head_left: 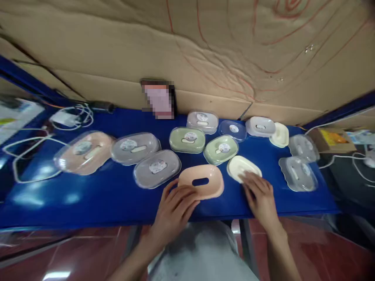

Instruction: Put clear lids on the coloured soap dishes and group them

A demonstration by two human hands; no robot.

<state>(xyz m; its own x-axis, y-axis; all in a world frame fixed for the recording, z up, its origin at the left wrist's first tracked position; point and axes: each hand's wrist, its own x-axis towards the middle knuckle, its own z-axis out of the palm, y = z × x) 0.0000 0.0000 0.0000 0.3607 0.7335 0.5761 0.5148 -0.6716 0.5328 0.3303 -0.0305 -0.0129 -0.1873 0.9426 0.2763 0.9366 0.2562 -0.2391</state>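
A peach oval dish with a slot in its bottom (212,187) is near the front edge of the blue table. My left hand (175,205) grips its left front side, with the fingers bent over the rim. Just right of it is a cream oval dish (240,166). The fingers of my right hand (260,195) are closed on its right front edge. Behind the peach dish sit a green lidded dish (183,145) and another green lidded dish (225,154). A grey lidded dish (156,167) lies close to my left hand.
More clear-lidded dishes stand around: a peach one (93,160) and a grey one (131,145) at left, several at the back, and clear lids (301,175) at right. A phone-like screen (159,99) leans on the cardboard wall. White cables (29,156) lie at left.
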